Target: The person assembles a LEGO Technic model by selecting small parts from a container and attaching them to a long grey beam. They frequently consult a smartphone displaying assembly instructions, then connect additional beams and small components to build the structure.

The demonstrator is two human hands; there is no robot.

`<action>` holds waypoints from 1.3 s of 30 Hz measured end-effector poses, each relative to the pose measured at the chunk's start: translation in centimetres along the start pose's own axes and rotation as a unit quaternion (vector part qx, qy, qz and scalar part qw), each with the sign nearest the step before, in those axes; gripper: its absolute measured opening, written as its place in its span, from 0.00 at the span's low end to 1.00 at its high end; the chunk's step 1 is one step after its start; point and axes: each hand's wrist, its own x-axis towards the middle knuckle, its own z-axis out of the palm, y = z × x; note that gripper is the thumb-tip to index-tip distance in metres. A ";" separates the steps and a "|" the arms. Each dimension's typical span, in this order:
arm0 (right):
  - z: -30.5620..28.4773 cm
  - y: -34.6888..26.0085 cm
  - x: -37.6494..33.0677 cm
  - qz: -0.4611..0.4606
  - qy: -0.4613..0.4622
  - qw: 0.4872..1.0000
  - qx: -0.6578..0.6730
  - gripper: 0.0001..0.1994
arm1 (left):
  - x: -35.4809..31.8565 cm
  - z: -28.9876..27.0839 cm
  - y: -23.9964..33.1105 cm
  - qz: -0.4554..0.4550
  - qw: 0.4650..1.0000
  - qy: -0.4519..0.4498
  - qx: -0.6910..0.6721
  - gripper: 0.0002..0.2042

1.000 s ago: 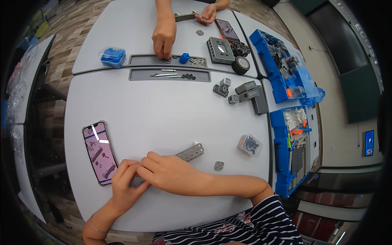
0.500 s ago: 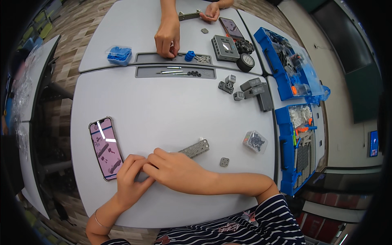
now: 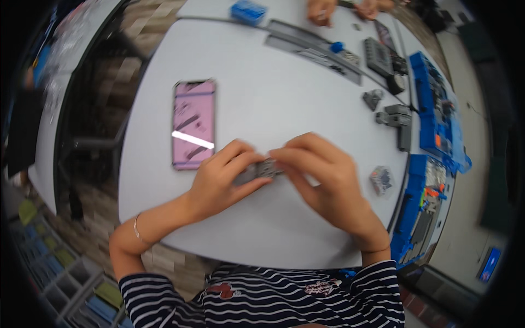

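A grey perforated beam piece (image 3: 258, 170) is held above the white table (image 3: 284, 109) between both my hands. My left hand (image 3: 224, 177) grips its left end from below and behind. From the right, my right hand (image 3: 322, 175) pinches the other end with fingers curled over it. Most of the piece is hidden by my fingers. A phone with a pink screen (image 3: 193, 123) lies flat just left of my left hand.
A small clear bag of parts (image 3: 381, 180) lies right of my right hand. Grey blocks (image 3: 395, 116) and a blue parts tray (image 3: 437, 115) line the right side. Across the table another person's hands (image 3: 322, 11) work near a grey rail (image 3: 314, 46) and a blue box (image 3: 248, 11).
The view has swung and come closer. My hands have lifted the grey piece off the table and both now grip it, where before the piece lay partly exposed to the right.
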 end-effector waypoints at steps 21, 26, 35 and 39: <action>-0.7 0.8 0.4 0.098 -0.010 0.995 0.023 0.07 | -0.4 0.4 -0.8 -0.004 1.000 0.017 -0.001 0.17; -4.5 3.1 1.7 0.154 0.195 0.964 -0.090 0.06 | -0.4 0.4 -0.8 -0.009 1.000 0.013 -0.010 0.17; 0.2 1.1 0.2 0.078 -0.059 0.994 0.040 0.11 | -0.2 0.4 -0.9 -0.027 0.999 0.008 -0.022 0.17; 2.3 1.1 0.4 0.057 -0.063 0.995 0.061 0.10 | -0.2 0.4 -1.0 -0.023 0.999 0.017 -0.023 0.17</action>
